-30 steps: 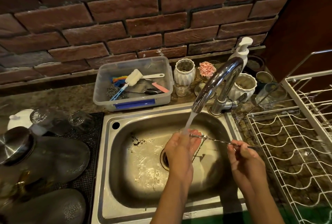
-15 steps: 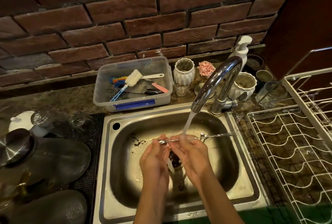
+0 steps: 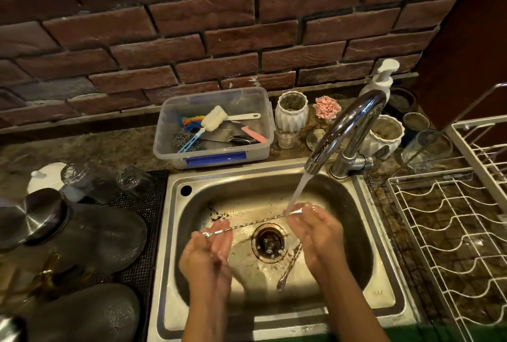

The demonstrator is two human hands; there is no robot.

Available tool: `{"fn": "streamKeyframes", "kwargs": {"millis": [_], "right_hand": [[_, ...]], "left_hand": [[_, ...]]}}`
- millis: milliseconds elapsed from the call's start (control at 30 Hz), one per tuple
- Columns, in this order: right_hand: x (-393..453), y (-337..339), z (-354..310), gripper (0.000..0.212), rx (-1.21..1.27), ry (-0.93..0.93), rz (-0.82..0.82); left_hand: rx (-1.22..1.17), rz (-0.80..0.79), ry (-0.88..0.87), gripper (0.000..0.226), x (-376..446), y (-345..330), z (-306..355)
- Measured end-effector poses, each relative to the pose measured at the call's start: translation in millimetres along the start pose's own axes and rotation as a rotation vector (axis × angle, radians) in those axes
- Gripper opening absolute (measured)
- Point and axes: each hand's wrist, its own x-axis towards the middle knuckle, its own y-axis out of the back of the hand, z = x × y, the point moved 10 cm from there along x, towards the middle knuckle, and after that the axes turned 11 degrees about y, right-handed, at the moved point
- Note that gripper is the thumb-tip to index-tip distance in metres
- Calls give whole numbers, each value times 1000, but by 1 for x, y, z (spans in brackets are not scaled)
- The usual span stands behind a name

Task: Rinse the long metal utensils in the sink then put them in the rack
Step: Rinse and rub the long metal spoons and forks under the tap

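Over the sink [image 3: 384,295], both hands pinch a twisted bar spoon [image 3: 247,225]: left hand [image 3: 205,251] at 8 o'clock, right hand [image 3: 315,231] at 2 under the water stream [image 3: 297,193].

The hands have spread apart, left hand [image 3: 210,242] and right hand [image 3: 315,227] now stretching the twisted spoon [image 3: 247,224] between them.

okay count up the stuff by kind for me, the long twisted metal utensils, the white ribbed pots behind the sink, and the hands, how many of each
Long twisted metal utensils: 2, one held under the water, one lying in the sink
White ribbed pots: 2
Hands: 2, left hand, right hand
Total: 6
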Motion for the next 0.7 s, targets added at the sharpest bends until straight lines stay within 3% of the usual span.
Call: {"fn": "streamKeyframes", "kwargs": {"millis": [167, 367, 567, 633, 700], "right_hand": [[-1, -3, 6, 20, -55, 35, -6], [7, -4, 15, 24, -96, 18, -55], [17, 61, 53, 16, -438, -162, 103], [19, 73, 51, 9, -730, -97, 11], [14, 60, 43, 17, -1044, 71, -169]], "left_hand": [[-30, 62, -21, 26, 5, 3, 12], [62, -2, -56, 14, 2, -16, -4], [742, -203, -269, 18, -9, -69, -60], [1003, -253, -361, 19, -9, -84, -75], [1248, -254, -455, 16, -7, -95, -85]]}}
